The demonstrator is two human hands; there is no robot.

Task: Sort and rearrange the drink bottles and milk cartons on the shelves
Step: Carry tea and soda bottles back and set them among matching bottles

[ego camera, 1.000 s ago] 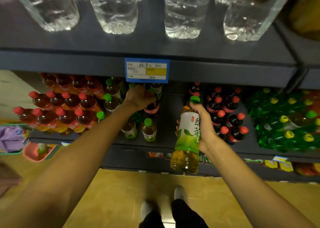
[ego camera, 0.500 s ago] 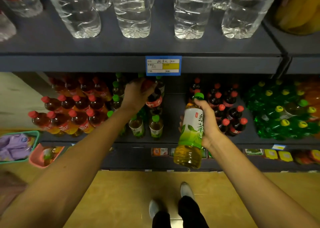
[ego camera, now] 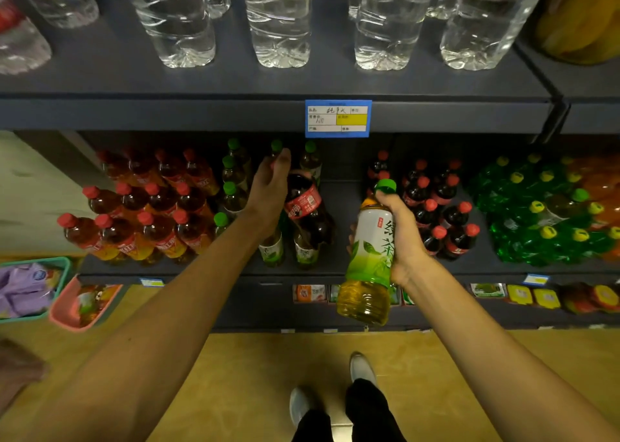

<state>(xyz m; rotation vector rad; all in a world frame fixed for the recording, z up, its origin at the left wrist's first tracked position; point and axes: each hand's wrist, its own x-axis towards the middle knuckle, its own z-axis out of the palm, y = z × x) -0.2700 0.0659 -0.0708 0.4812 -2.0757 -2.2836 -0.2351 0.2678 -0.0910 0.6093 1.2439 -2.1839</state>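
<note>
Fingers of my left hand (ego camera: 270, 186) curl round the neck of a cola bottle (ego camera: 307, 213), which hangs tilted among the green-capped teas on the middle shelf (ego camera: 188, 269). It looks full, so I judge it heavy and stiff-walled, likely to swing from the neck; a grip lower, at the label, would steady it. To the right, my right hand (ego camera: 401, 237) wraps the tea bottle (ego camera: 369, 257) at its label, out in front of the shelf. Smooth plastic, also full; mid-body suits it.
</note>
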